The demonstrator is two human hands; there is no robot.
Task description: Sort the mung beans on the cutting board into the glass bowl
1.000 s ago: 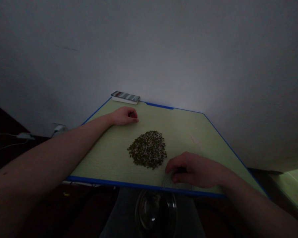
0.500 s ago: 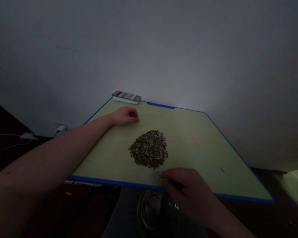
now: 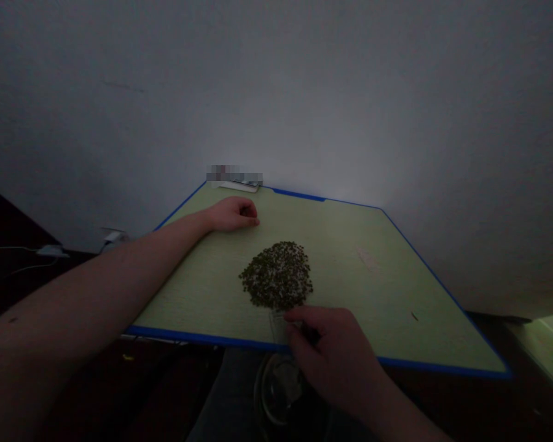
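Observation:
A loose round heap of small dark greenish and pale grains (image 3: 276, 274), like beans or seeds, lies spread on the pale green table (image 3: 332, 233). Just below its near edge, my right hand (image 3: 327, 344) pinches a clear, flat piece of plastic (image 3: 278, 325) that rests against the tabletop near the front edge. My left hand (image 3: 233, 214) lies on the table beyond the heap to the left, its fingers loosely curled with nothing visible in them. Below the table edge, over my lap, stands a round, shiny, see-through container (image 3: 279, 390), partly hidden by my right hand.
A flat box (image 3: 239, 184), partly blurred out, sits at the far left corner against the wall (image 3: 304, 92). Blue trim (image 3: 184, 336) runs along the table edges. A small dark sliver (image 3: 413, 316) lies to the right. White cables and a plug (image 3: 50, 251) are at the far left.
My right hand has shifted slightly left and toward the heap, carrying the clear plastic piece up near the grains. My left hand has stayed in place.

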